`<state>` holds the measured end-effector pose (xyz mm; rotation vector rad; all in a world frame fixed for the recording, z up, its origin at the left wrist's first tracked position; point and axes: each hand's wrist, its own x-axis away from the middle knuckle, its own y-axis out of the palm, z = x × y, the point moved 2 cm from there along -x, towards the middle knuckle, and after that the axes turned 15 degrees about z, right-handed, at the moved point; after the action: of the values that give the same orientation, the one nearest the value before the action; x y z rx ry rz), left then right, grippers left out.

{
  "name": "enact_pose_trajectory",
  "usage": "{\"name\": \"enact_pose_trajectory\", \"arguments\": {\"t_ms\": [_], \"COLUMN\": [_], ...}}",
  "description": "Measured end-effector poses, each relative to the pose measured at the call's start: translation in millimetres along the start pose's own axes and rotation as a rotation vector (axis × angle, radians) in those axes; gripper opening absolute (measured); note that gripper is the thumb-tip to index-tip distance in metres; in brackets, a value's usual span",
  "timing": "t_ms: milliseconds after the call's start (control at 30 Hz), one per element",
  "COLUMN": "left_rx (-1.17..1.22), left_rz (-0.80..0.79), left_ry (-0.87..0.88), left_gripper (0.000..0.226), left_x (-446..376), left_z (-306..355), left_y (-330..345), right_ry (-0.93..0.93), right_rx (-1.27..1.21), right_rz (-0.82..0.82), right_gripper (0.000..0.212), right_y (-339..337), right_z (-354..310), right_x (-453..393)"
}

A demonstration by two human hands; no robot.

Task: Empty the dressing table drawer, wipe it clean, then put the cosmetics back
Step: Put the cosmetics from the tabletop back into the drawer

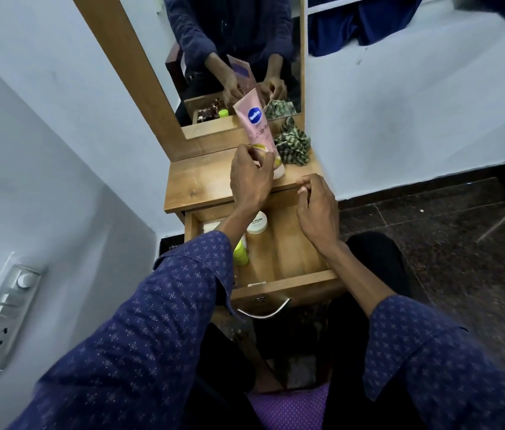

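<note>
Drawer (279, 249) emptying looks underway: the left hand (249, 178) grips the pink tube (257, 128) at twelve o'clock on the tabletop, the right hand (316, 209) loosely curled, empty; the jar (256, 226) probably next.

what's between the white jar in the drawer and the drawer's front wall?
Head view: bare wooden drawer floor between white jar and front wall; lime-green bottle sits off to the left.
</note>
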<state>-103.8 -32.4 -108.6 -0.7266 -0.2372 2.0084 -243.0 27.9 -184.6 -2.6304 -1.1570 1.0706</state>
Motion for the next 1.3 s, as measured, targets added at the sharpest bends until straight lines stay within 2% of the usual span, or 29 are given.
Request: {"name": "enact_pose_trajectory", "arguments": {"t_ms": [167,233,300,500,600,633,700,767,967,1167,1300], "left_rx": [0.151,0.159,0.118,-0.019,-0.098,-0.106,-0.111,-0.134,-0.207,-0.227,-0.194], "left_rz": [-0.101,-0.153,-0.211,-0.427,-0.543,-0.569,-0.6,-0.619,-0.659,-0.557,-0.483], "left_ry": [-0.078,-0.077,-0.084,-0.22,-0.319,-0.346,-0.362,-0.363,-0.368,-0.307,-0.29], "left_gripper": [0.038,0.046,0.048,0.027,0.044,0.043,0.027,0.019,0.024,0.022,0.033], "left_x": [26.1,39.3,50.2,104.0,117.8,119.1,118.8,117.4,119.3,115.8,114.3], "left_z": [-7.3,-13.4,-19.6,-38.5,-45.8,-46.7,-47.5,-48.8,-67.2,-74.6,-92.6], "left_y": [-22.3,-32.7,-40.8,-46.6,-39.6,-37.5,-31.5,-23.6,-2.6,13.5,32.0], "right_ry": [0.018,0.063,0.121,0.377,0.412,0.407,0.396,0.395,0.301,0.284,0.272], "right_rx": [0.007,0.038,0.049,0.002,0.018,0.018,0.02,0.026,0.09,0.104,0.118], "right_rz": [0.011,0.022,0.029,0.051,0.001,-0.016,-0.05,-0.085,-0.109,-0.103,-0.12], "right_gripper": [0.015,0.014,0.013,0.015,0.014,0.013,0.012,0.011,0.014,0.015,0.015], "right_y": [-1.6,-1.2,-0.3,-12.2,-14.3,-14.4,-15.5,-15.4,-13.1,-12.6,-10.9], "right_z": [0.0,1.8,1.6,6.7,9.6,9.7,9.7,10.7,8.1,9.0,9.7], "right_x": [0.8,-0.5,-5.3,1.6,7.9,8.9,9.4,10.4,13.0,12.2,11.9]}}
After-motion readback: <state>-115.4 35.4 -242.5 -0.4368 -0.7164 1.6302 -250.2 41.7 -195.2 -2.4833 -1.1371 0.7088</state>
